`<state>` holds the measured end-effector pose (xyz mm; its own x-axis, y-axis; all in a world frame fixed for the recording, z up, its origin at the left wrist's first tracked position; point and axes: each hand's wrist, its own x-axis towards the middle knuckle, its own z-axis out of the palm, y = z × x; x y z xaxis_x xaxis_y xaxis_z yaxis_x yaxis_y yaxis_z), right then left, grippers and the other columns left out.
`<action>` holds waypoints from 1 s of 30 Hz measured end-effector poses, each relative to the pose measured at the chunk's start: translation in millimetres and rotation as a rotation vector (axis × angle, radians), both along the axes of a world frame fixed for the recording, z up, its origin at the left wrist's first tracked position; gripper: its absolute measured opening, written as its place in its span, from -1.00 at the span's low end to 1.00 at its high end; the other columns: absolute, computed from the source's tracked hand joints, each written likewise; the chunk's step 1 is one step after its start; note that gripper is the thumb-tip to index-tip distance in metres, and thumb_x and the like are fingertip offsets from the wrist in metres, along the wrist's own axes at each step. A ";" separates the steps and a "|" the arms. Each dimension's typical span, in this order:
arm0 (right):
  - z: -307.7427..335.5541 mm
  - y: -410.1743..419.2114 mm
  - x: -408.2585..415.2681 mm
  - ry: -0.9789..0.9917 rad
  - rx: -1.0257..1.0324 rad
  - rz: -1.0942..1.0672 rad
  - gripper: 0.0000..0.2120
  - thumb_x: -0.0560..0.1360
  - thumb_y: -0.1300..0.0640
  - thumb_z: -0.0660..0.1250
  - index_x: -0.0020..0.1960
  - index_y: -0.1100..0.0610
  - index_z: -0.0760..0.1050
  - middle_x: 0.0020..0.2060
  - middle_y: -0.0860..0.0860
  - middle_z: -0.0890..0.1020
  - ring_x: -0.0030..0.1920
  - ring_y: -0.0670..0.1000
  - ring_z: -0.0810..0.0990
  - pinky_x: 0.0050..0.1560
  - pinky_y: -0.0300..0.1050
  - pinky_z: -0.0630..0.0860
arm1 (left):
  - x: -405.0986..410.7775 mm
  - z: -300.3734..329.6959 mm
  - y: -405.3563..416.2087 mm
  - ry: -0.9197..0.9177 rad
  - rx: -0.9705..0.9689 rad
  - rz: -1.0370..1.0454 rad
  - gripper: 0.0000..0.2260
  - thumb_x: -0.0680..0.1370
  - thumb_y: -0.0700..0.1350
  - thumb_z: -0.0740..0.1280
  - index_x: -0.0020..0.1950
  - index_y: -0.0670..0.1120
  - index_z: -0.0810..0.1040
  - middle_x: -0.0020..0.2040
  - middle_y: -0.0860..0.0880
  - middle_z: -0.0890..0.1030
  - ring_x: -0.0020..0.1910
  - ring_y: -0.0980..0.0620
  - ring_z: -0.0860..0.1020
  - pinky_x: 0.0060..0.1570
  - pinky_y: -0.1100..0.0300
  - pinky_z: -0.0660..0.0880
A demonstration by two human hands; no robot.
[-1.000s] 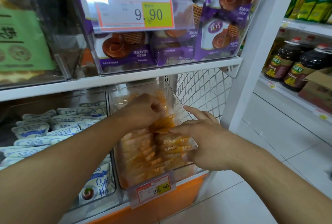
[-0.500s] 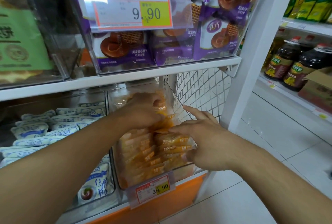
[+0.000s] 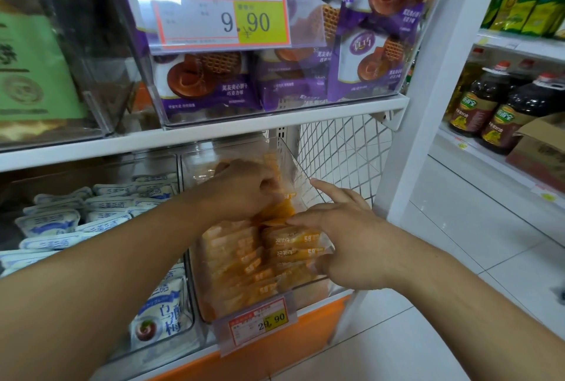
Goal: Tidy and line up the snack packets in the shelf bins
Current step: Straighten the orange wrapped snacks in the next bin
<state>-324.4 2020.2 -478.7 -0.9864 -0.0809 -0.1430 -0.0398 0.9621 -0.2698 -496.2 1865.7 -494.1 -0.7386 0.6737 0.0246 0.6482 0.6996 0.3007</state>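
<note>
A clear plastic bin [image 3: 305, 166] on the lower shelf holds several orange snack packets [image 3: 241, 261] stacked in rows. My left hand [image 3: 244, 188] reaches into the back of the bin, fingers curled round orange packets there. My right hand [image 3: 342, 237] lies on the right-hand row of packets near the bin's front corner; its thumb presses a packet top, its index finger points up along the bin's right wall, and its other fingers curl down round the packets.
A neighbouring bin [image 3: 180, 313] to the left holds white-and-blue packets [image 3: 61, 221]. Above, a bin of purple biscuit packets [image 3: 208, 84] carries a 9.90 price tag [image 3: 226, 7]. A wire mesh side panel [image 3: 342, 148] bounds the shelf on the right. Oil bottles [image 3: 501, 105] stand beyond on another shelf.
Almost nothing differs; both hands stay on the orange packets in the same places, with only a slight shift of the view.
</note>
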 end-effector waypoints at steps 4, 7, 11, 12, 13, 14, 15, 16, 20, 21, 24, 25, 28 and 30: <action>-0.8 1.2 0.0 0.002 -0.001 0.008 -0.30 0.53 -0.11 0.46 0.60 -0.26 0.26 0.59 -0.25 0.30 0.61 -0.17 -0.38 0.62 -0.05 -0.29 | 4.3 -2.1 1.3 0.182 -0.050 -0.056 -0.83 0.54 0.04 0.43 0.12 0.14 0.58 -0.08 0.19 0.57 0.02 0.13 0.52 0.10 0.18 0.30; 0.6 1.7 0.9 0.007 0.000 0.021 -0.30 0.53 -0.11 0.46 0.60 -0.25 0.26 0.59 -0.22 0.31 0.60 -0.20 -0.37 0.59 -0.09 -0.32 | 13.1 1.4 3.2 0.255 0.042 -0.109 -0.86 0.51 -0.06 0.39 0.03 0.15 0.63 -0.16 0.20 0.66 -0.09 0.17 0.60 -0.11 0.24 0.40; 0.3 2.4 0.3 0.014 0.016 0.029 -0.29 0.54 -0.12 0.45 0.61 -0.24 0.24 0.59 -0.22 0.30 0.61 -0.19 -0.37 0.60 -0.07 -0.34 | 18.2 1.9 -2.9 0.233 0.102 -0.139 -0.85 0.52 -0.04 0.42 0.06 0.17 0.63 -0.12 0.19 0.67 -0.13 0.20 0.59 -0.12 0.20 0.55; -0.3 2.3 0.0 0.021 0.028 0.033 -0.28 0.54 -0.13 0.45 0.62 -0.23 0.23 0.60 -0.23 0.29 0.61 -0.18 -0.36 0.60 -0.06 -0.35 | 17.0 -0.6 -5.9 0.212 0.093 -0.130 -0.84 0.53 -0.06 0.41 0.07 0.16 0.63 -0.12 0.17 0.66 -0.13 0.17 0.60 -0.11 0.18 0.56; -1.2 2.3 -0.6 0.035 0.044 0.040 -0.27 0.54 -0.14 0.44 0.63 -0.21 0.22 0.60 -0.23 0.27 0.62 -0.17 -0.34 0.60 -0.06 -0.35 | 14.1 -4.6 -8.6 0.185 0.078 -0.109 -0.84 0.54 -0.08 0.40 0.08 0.13 0.62 -0.12 0.16 0.64 -0.11 0.14 0.60 -0.12 0.18 0.55; -1.8 2.5 -0.8 0.055 0.064 0.046 -0.26 0.54 -0.15 0.44 0.64 -0.19 0.21 0.61 -0.24 0.25 0.63 -0.15 -0.31 0.61 -0.06 -0.33 | 12.1 -7.2 -11.1 0.157 0.082 -0.079 -0.83 0.55 -0.09 0.39 0.11 0.13 0.61 -0.11 0.17 0.61 -0.09 0.12 0.59 -0.13 0.19 0.52; -2.8 3.0 -0.7 0.078 0.079 0.046 -0.24 0.53 -0.16 0.45 0.64 -0.17 0.20 0.61 -0.24 0.23 0.64 -0.14 -0.28 0.61 -0.06 -0.30 | 9.9 -9.3 -12.7 0.122 0.111 -0.042 -0.78 0.54 -0.09 0.39 0.16 0.14 0.59 -0.07 0.19 0.59 -0.06 0.12 0.58 -0.13 0.22 0.49; -3.6 3.7 -0.5 0.102 0.087 0.037 -0.22 0.53 -0.16 0.45 0.65 -0.15 0.18 0.61 -0.23 0.21 0.65 -0.12 -0.25 0.61 -0.08 -0.26 | 8.6 -9.9 -13.7 0.084 0.158 -0.008 -0.72 0.54 -0.07 0.40 0.23 0.16 0.57 -0.01 0.20 0.58 -0.03 0.14 0.56 -0.11 0.26 0.46; -6.1 3.1 -1.0 0.178 0.104 0.002 -0.20 0.53 -0.12 0.46 0.65 -0.14 0.12 0.64 -0.19 0.13 0.66 -0.05 -0.21 0.59 -0.12 -0.18 | 9.0 -3.9 -16.7 -0.017 0.297 0.045 -0.69 0.60 -0.08 0.34 0.34 0.13 0.57 0.23 0.18 0.60 0.12 0.22 0.53 -0.06 0.47 0.34; -7.4 2.0 -1.7 0.191 0.108 -0.007 -0.20 0.53 -0.12 0.45 0.65 -0.14 0.12 0.65 -0.17 0.09 0.66 -0.04 -0.22 0.60 -0.10 -0.18 | 9.9 -2.7 -19.3 -0.030 0.313 0.050 -0.70 0.61 -0.09 0.33 0.32 0.14 0.58 0.24 0.19 0.60 0.14 0.23 0.54 -0.03 0.46 0.35; -11.8 -0.9 -4.7 0.232 0.144 -0.029 -0.29 0.51 -0.14 0.44 0.58 -0.08 0.27 0.67 -0.11 0.05 0.66 0.02 -0.21 0.64 0.01 -0.12 | 16.4 0.9 -29.0 -0.059 0.314 0.032 -0.72 0.62 -0.11 0.31 0.29 0.14 0.60 0.23 0.22 0.58 0.16 0.23 0.54 0.04 0.42 0.40; -13.0 -1.3 -5.4 0.234 0.158 -0.034 -0.33 0.51 -0.15 0.43 0.55 -0.07 0.32 0.67 -0.10 0.04 0.67 0.03 -0.22 0.65 0.04 -0.10 | 18.8 1.5 -31.8 -0.071 0.296 0.014 -0.71 0.62 -0.11 0.30 0.31 0.13 0.59 0.23 0.23 0.56 0.16 0.22 0.54 0.06 0.41 0.40; -12.4 0.5 -4.7 0.217 0.141 -0.018 -0.28 0.49 -0.17 0.44 0.58 -0.12 0.28 0.67 -0.13 0.01 0.66 0.00 -0.25 0.64 0.01 -0.15 | 26.6 4.4 -37.3 -0.059 0.263 -0.040 -0.71 0.63 -0.14 0.31 0.34 0.06 0.59 0.17 0.19 0.53 0.17 0.18 0.52 0.09 0.40 0.38; -11.1 1.6 -3.5 0.231 0.089 0.036 -0.30 0.48 -0.20 0.47 0.56 -0.22 0.31 0.65 -0.19 0.09 0.65 -0.05 -0.23 0.63 -0.03 -0.21 | 30.5 7.8 -40.7 -0.024 0.277 -0.051 -0.73 0.61 -0.15 0.34 0.30 0.03 0.61 0.16 0.15 0.59 0.14 0.15 0.56 0.12 0.34 0.44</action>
